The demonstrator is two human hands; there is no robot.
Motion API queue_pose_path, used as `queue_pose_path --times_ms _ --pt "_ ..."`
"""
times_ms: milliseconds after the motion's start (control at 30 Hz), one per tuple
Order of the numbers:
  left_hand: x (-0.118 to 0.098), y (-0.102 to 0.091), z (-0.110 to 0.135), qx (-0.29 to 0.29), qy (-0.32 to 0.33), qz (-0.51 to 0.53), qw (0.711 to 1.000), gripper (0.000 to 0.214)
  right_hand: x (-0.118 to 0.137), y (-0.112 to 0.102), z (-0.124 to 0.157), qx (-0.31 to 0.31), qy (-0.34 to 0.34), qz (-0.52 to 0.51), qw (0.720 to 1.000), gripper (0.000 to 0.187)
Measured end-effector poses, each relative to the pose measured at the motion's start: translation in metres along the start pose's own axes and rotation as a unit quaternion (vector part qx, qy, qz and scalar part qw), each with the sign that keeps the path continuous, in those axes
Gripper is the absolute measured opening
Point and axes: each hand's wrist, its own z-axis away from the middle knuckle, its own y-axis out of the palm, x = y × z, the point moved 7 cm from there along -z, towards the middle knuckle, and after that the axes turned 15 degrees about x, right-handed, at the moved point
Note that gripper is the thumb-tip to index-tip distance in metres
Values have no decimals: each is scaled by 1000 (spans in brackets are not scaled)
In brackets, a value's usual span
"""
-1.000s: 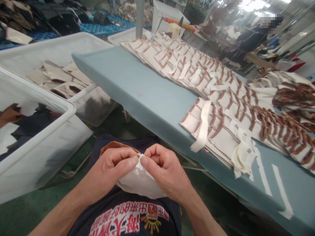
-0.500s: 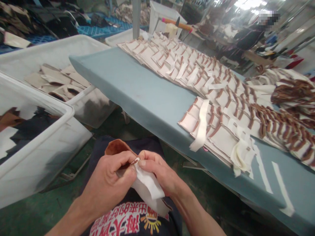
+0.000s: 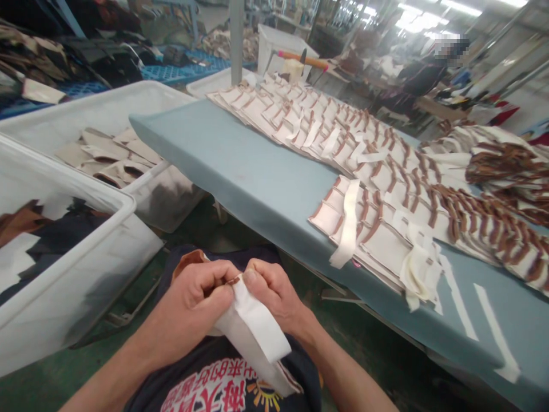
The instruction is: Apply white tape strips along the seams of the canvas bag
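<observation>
Left hand (image 3: 199,303) pinched the pale panel's (image 3: 240,337) edge while the right hand (image 3: 274,293), just beside it, clamped the white strip (image 3: 262,323) there, likely keeping both aligned; spare strips (image 3: 458,297) lay on the bench (image 3: 253,166) rightward, presumably for reach.

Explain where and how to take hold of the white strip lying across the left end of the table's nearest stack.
Probably pinch the white strip by its lower end, coming from the near side: that end juts past the stack, leaving a free edge.
</observation>
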Motion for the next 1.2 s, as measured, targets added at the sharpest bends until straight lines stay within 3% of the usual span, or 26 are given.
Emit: queue_pose_path --times_ms 133,200,333,400,467,567,733,967,1067,1200 --pt "-13 -8 -1 12 23 -36 999 28 36 -25 12 -99 -44 104 989 32" --pt "-18 -8 -1 34 33 -58 997 29 59 -30 14 -108 -79 134 982 19" --pt "-29 -6 1 81 55 -107 989 31 92 -17 2 17 -168 254 952 32" --pt "-33 -8 6 87 66 -132 985 32 96 -11 -5 63 -194 302 931 27" --pt "-36 -11 12 76 76 -151 983 32 94 -9 -10 85 -196 347 913 21" --pt "-37 -15 21 39 90 -186 978 30 85 -7 -14 108 -166 388 900 29" --pt "-41 -16 27 -19 102 -260 960 22 73 -7 -13 149 -85 281 944 28" --pt "-34 -9 35 -46 162 -341 925 21 60 -4 -12 139 -4 107 985 21" --pt "-31 -4 37 -32 209 -376 902 24 46 2 -10 124 47 -10 991 24" --pt "-32 0 40 -26 258 -381 887 22 28 14 -5 114 97 -160 976 37"
